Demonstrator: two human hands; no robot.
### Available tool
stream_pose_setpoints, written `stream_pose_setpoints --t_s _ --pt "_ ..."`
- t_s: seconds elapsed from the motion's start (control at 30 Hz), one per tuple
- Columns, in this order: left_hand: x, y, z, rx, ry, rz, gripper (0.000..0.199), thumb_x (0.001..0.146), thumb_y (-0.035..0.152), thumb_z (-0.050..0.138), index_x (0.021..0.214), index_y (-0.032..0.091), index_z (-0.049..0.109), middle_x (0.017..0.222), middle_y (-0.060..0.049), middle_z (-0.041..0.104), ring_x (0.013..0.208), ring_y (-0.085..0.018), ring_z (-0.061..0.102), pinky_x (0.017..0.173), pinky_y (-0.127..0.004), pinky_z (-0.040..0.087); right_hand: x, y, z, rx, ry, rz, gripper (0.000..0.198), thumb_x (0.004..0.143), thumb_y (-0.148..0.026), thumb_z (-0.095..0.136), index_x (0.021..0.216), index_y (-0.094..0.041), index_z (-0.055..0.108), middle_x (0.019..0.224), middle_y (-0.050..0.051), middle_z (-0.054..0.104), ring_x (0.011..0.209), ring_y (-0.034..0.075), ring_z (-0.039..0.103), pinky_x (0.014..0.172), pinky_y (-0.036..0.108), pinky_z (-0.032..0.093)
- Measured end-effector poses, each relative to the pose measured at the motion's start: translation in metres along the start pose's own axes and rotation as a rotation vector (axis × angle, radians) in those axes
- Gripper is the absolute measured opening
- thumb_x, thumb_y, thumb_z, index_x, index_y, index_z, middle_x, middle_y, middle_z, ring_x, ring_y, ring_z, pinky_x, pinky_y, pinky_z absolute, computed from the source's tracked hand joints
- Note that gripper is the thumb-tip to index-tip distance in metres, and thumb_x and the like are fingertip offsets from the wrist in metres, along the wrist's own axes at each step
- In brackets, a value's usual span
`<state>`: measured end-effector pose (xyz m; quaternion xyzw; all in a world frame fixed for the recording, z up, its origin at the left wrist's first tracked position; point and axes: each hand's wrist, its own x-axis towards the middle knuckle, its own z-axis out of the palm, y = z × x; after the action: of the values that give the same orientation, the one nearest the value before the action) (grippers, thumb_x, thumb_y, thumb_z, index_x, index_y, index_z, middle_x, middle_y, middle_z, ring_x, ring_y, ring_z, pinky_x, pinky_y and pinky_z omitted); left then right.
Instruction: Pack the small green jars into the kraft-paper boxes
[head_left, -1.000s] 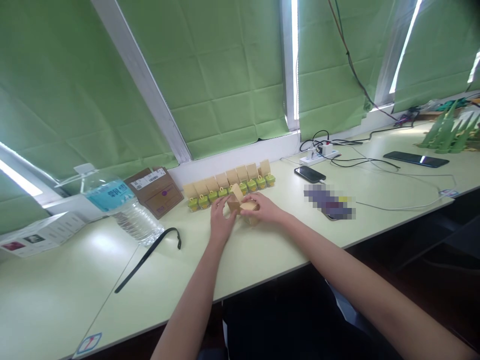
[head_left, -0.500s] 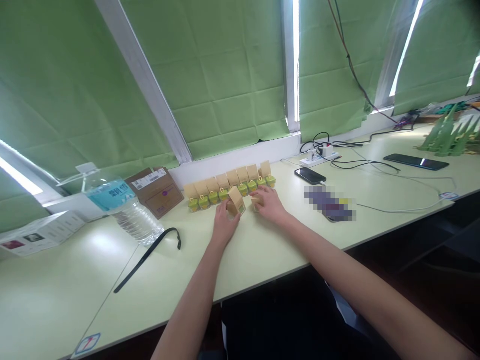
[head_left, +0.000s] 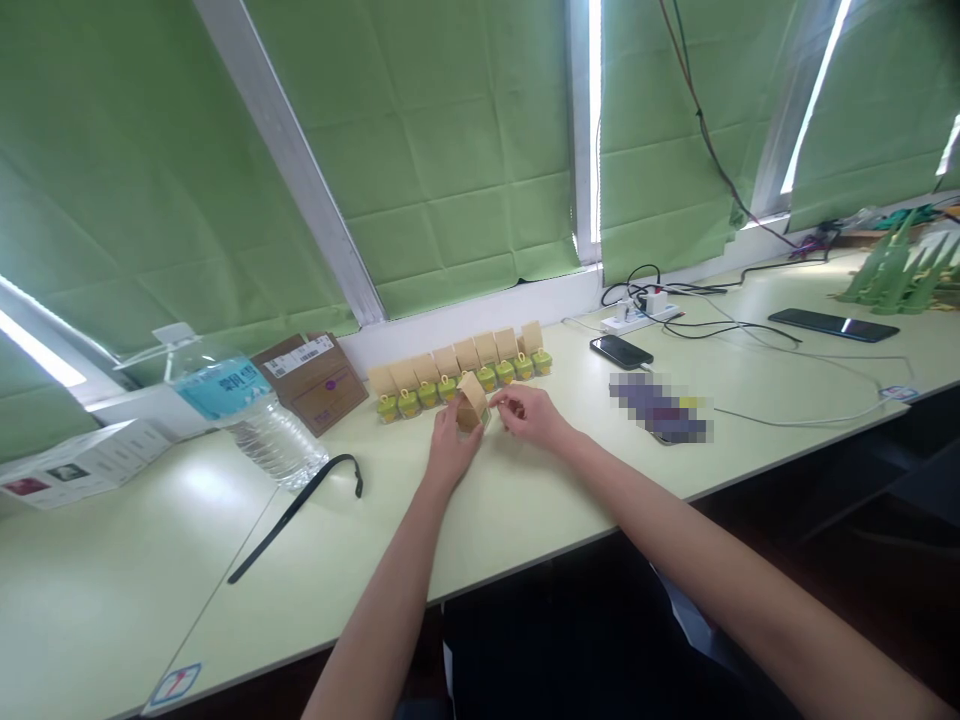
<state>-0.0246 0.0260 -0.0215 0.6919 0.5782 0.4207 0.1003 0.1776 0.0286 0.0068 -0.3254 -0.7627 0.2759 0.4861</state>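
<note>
My left hand (head_left: 450, 438) is closed round a small brown paper box (head_left: 472, 408) that stands on the table, its tall flap raised. Just right of that box is my right hand (head_left: 529, 415), its fingers curled in and the fingertips close to the box's edge. Whatever those fingers pinch, if anything, is hidden. Behind both hands runs a row of small green-and-yellow lantern-shaped items (head_left: 427, 393) with loops on top, each in front of an upright brown flap (head_left: 444, 361).
To the left lie a big water bottle (head_left: 262, 430), a black strap (head_left: 296, 510), a cardboard box (head_left: 319, 385) and a white box (head_left: 90, 465). On the right are a phone (head_left: 621, 350), a power strip (head_left: 637, 315) with cables, a blurred-out item (head_left: 660, 408) and another phone (head_left: 832, 324).
My right hand has lifted from a brown paper piece beside the box, and its fingers have curled in toward the box's edge. My left hand and its box stay in place.
</note>
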Motion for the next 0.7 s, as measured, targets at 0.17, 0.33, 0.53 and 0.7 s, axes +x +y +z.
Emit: stream_pose_setpoints --t_s 0.17,0.33,0.53,0.7 --pt "0.001 -0.001 0.001 -0.04 0.032 -0.027 0.071 0.077 0.042 0.071 0.14 0.022 0.044 0.127 -0.015 0.056 0.116 -0.03 0.055 0.095 -0.044 0.047 0.001 0.003 0.001 -0.157 -0.14 0.103 0.017 0.086 -0.018 0.054 0.088 -0.02 0.07 0.078 0.001 0.072 0.065 0.015 0.063 0.067 0.028 0.05" --pt "0.001 0.008 -0.003 -0.024 0.04 -0.081 0.059 0.081 0.042 0.066 0.131 0.017 0.047 0.116 -0.015 0.06 0.105 -0.028 0.06 0.084 -0.042 0.051 0.004 0.013 -0.001 -0.272 -0.089 0.195 0.016 0.085 -0.018 0.057 0.094 -0.021 0.069 0.088 0.004 0.073 0.082 0.02 0.066 0.078 0.034 0.05" --pt "-0.003 0.019 -0.007 -0.253 -0.01 -0.054 0.059 0.08 0.046 0.07 0.128 0.022 0.047 0.114 -0.011 0.065 0.098 -0.023 0.064 0.073 -0.033 0.052 0.003 0.013 -0.002 -0.05 -0.102 0.233 0.045 0.09 -0.035 0.063 0.132 -0.023 0.053 0.115 0.009 0.07 0.096 0.02 0.068 0.09 0.037 0.053" --pt "-0.009 0.031 -0.009 -0.651 -0.198 -0.074 0.068 0.075 0.047 0.076 0.13 0.026 0.041 0.118 -0.012 0.067 0.1 -0.023 0.067 0.08 -0.034 0.053 0.001 0.006 -0.004 0.167 -0.239 0.146 0.059 0.091 -0.048 0.061 0.144 -0.028 0.044 0.134 0.011 0.062 0.111 0.022 0.065 0.093 0.038 0.053"
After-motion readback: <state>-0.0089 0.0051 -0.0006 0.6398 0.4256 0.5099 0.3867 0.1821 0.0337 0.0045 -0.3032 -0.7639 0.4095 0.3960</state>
